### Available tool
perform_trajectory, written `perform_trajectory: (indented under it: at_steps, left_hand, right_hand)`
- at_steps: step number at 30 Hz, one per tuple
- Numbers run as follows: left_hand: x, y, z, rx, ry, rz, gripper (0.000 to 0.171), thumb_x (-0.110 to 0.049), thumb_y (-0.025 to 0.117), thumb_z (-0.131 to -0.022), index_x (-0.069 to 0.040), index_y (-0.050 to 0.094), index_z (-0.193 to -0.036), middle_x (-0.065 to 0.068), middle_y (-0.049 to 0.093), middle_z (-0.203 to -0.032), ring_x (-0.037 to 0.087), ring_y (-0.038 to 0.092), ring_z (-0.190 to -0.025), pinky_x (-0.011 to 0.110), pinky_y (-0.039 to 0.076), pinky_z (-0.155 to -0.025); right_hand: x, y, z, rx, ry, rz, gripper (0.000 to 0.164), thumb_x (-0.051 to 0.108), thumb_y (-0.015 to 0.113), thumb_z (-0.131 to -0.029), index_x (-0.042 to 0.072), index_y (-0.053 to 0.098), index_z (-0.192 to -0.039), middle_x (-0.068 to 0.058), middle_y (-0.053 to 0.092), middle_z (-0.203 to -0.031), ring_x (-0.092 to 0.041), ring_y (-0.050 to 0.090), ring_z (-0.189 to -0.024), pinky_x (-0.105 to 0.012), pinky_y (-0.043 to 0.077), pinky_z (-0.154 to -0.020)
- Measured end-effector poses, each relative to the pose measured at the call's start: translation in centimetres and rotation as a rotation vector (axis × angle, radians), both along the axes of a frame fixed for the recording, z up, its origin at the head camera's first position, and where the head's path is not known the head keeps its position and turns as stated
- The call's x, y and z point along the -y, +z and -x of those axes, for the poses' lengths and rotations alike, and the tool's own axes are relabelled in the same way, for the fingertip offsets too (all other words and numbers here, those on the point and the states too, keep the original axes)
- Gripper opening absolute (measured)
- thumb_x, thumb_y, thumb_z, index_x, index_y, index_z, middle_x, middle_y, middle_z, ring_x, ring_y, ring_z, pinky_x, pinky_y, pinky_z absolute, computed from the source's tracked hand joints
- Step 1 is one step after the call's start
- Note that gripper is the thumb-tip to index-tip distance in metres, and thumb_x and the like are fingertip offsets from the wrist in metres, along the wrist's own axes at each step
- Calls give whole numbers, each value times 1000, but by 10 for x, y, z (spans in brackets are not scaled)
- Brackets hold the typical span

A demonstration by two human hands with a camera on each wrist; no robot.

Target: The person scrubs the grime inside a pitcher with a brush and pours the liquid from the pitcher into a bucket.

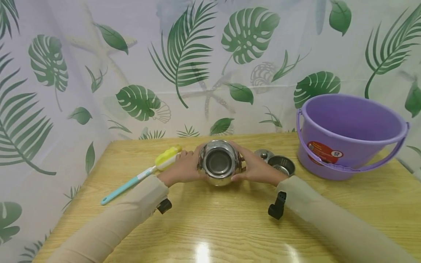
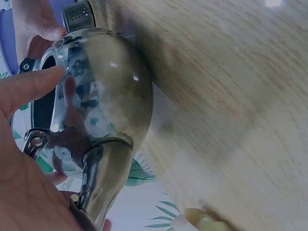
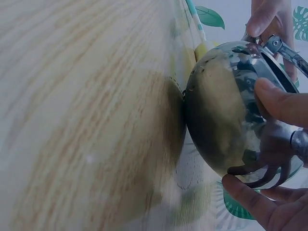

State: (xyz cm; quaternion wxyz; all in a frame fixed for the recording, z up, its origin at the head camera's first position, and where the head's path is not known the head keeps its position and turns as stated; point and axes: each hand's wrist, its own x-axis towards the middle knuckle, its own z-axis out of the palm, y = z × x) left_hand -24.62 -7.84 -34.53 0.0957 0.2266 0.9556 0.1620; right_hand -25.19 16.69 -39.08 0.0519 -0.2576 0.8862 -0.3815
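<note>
A shiny stainless steel teapot (image 1: 217,181), its lid off, is between both hands, with the round mouth facing the head camera. My left hand (image 1: 188,166) grips one side; in the left wrist view its thumb lies near the rim and the fingers are around the spout (image 2: 107,175). On the opposite side my right hand (image 1: 254,166) holds the pot, thumb (image 3: 279,101) near the rim and fingers around the lower body. The pot's rounded bottom is right at the wooden tabletop (image 3: 86,115). Inside, the pot looks dark.
Left of the pot lies a bottle brush (image 1: 138,178) with a yellow sponge head and blue handle. Behind the right hand are a metal lid (image 1: 263,153) and a perforated strainer (image 1: 283,163). A purple bucket (image 1: 348,146) stands at right, before a leaf-patterned cloth (image 1: 197,120).
</note>
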Motion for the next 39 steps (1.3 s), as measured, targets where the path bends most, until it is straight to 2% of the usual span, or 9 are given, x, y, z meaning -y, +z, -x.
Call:
perform_trajectory:
  at_steps: [5, 13, 15, 17, 20, 25, 28, 33, 39]
  left_hand:
    - [-1, -7, 2, -72, 4, 5, 113, -42, 83, -65, -13, 14, -150, 17, 58, -118, 32, 43, -105, 48, 27, -96]
    - [-1, -16, 8, -136, 23, -27, 116, -45, 83, -63, -14, 14, -151, 16, 60, -117, 31, 43, -102, 43, 26, -88]
    - [0, -17, 10, -141, 33, -26, 118, -48, 83, -62, -14, 13, -151, 15, 61, -119, 31, 43, -103, 43, 27, -90]
    - [0, -17, 13, -136, 45, -19, 118, -51, 82, -62, -13, 15, -151, 15, 60, -122, 32, 44, -105, 45, 28, -93]
    - [0, -19, 19, -129, 56, 1, 117, -57, 80, -61, -10, 20, -150, 13, 60, -125, 32, 45, -107, 46, 29, -96]
    - [-1, -21, 31, -100, 50, 45, 107, -61, 77, -62, -8, 32, -144, 11, 62, -123, 30, 46, -105, 43, 28, -95]
    - [-2, -20, 37, -73, 42, 58, 102, -60, 76, -63, -8, 36, -141, 10, 62, -123, 29, 46, -104, 42, 28, -94]
    - [-3, -17, 46, -33, 18, 96, 104, -62, 73, -66, -6, 32, -144, 11, 60, -127, 30, 46, -106, 41, 28, -91]
    - [-3, -16, 51, 12, 14, 120, 105, -64, 71, -68, -6, 31, -145, 11, 56, -133, 30, 44, -111, 42, 27, -94]
  right_hand:
    - [1, 0, 1, -5, -20, -12, 105, 23, 80, -74, 17, 9, -152, -16, 24, -154, -38, 36, -134, -45, 52, -86]
    - [2, -2, 2, -2, -27, 21, 100, 24, 75, -79, 14, 8, -152, -19, 27, -152, -38, 39, -132, -43, 53, -86]
    - [3, -3, 2, 5, -37, 22, 98, 26, 73, -81, 14, 7, -152, -19, 26, -152, -39, 40, -131, -43, 52, -88]
    - [4, -3, 2, 12, -46, 25, 96, 28, 71, -83, 12, 6, -152, -21, 26, -152, -39, 42, -129, -45, 50, -90]
    - [6, -3, 2, 11, -59, 17, 92, 29, 68, -85, 10, 6, -152, -23, 35, -146, -37, 49, -121, -48, 48, -92]
    - [6, -4, 4, 27, -85, -28, 87, 31, 62, -90, 8, 5, -151, -23, 45, -138, -34, 53, -115, -50, 45, -95]
    - [6, -4, 5, 38, -101, -59, 86, 34, 58, -92, 8, 2, -152, -25, 43, -141, -37, 51, -121, -53, 40, -99]
    - [6, -4, 6, 65, -118, -92, 85, 39, 53, -94, 8, -1, -151, -28, 42, -140, -41, 46, -126, -55, 36, -102]
    - [7, -5, 7, 96, -131, -102, 83, 41, 49, -95, 7, -2, -151, -29, 31, -147, -44, 37, -132, -57, 31, -106]
